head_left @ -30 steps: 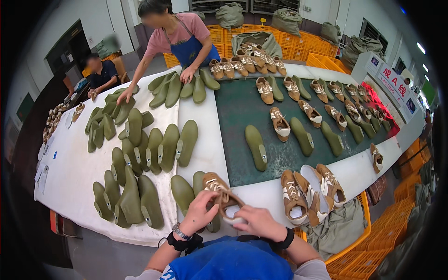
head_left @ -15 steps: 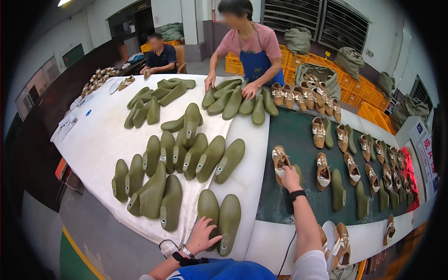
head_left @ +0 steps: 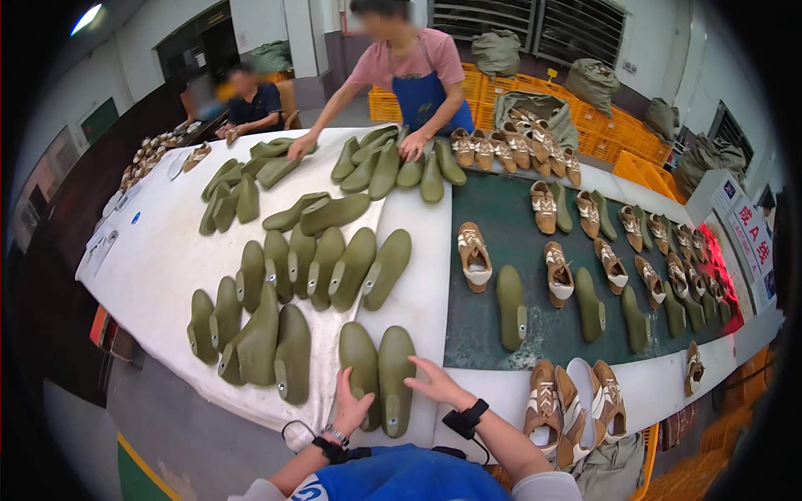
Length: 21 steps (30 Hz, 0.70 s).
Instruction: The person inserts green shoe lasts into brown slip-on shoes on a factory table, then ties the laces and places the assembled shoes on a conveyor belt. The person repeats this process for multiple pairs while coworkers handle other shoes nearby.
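Two green shoe lasts stand side by side close in front of me, a left last [head_left: 359, 363] and a right last [head_left: 396, 376]. My left hand [head_left: 352, 406] is at the outer side of the left last, fingers extended and thumb apart. On the other side, my right hand [head_left: 436, 385] is open, its fingertips at the edge of the right last. Neither hand is closed round a last. Up on the green mat [head_left: 484, 355] sits a brown and white sneaker [head_left: 474, 257], with another green last [head_left: 511, 309] below and right of it.
Several more lasts [head_left: 292, 355] stand on the white cloth to the left. Rows of sneakers and lasts run along the mat to the right. Loose sneakers [head_left: 545, 407] lie at the near right edge. Across the table a co-worker [head_left: 409, 79] handles lasts; another person [head_left: 253, 104] sits behind.
My right hand has left the sneaker on the mat and come down to the right last. My left hand has shifted to the left last's side. The co-worker's one hand has reached leftward.
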### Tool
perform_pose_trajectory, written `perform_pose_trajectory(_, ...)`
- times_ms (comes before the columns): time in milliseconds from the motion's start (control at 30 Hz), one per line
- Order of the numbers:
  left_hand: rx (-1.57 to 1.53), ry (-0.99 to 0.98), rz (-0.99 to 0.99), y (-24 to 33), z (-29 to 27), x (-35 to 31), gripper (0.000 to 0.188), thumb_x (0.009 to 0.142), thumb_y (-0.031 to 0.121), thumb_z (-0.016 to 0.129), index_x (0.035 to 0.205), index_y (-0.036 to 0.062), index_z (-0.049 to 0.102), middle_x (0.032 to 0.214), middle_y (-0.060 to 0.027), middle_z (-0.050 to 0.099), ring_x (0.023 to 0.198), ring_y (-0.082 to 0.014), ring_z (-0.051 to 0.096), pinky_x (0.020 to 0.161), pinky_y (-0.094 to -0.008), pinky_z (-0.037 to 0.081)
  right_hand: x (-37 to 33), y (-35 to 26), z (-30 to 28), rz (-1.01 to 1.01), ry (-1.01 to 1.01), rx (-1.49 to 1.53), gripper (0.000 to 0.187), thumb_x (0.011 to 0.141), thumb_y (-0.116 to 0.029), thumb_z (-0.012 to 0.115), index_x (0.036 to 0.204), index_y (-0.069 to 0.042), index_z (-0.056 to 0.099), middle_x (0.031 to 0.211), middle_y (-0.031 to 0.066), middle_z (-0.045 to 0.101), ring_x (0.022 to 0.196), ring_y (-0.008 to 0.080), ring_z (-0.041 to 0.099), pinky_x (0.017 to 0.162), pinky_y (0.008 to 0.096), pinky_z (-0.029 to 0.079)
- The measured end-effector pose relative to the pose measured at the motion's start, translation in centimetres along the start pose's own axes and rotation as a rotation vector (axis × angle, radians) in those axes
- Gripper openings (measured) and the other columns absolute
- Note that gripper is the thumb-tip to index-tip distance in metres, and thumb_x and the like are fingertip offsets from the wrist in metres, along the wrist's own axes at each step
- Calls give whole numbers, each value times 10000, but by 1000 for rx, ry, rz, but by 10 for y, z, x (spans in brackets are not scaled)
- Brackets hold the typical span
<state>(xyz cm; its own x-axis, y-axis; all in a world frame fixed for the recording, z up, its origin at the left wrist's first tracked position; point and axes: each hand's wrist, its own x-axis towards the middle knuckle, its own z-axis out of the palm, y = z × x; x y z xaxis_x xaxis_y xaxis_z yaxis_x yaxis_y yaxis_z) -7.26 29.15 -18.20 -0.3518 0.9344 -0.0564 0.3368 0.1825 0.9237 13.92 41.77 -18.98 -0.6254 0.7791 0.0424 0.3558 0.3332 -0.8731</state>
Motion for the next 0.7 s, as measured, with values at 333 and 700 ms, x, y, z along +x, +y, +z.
perform_pose_trajectory(333, -436, -627, -371, 23, -20, 39, 804, 908, 532, 538, 1504, 101, 212, 1573, -115, 164, 1447, -235, 154, 1157, -375, 176, -6, -30, 40, 35, 267, -326, 491, 826, -287, 649, 1273, -105, 559, 1332, 254, 478, 1252, 485, 381, 1075, 530, 283)
perform_pose_trajectory(700, 374, 409, 71, -53, -128, 34, 690, 707, 76, 649, 1350, 1, 410, 1293, -240, 479, 1231, -402, 425, 1037, -425, 374, -6, -39, 45, 34, 354, -343, 415, 819, -65, 558, 1233, -70, 581, 1158, 168, 622, 1171, 402, 493, 1032, 515, 329)
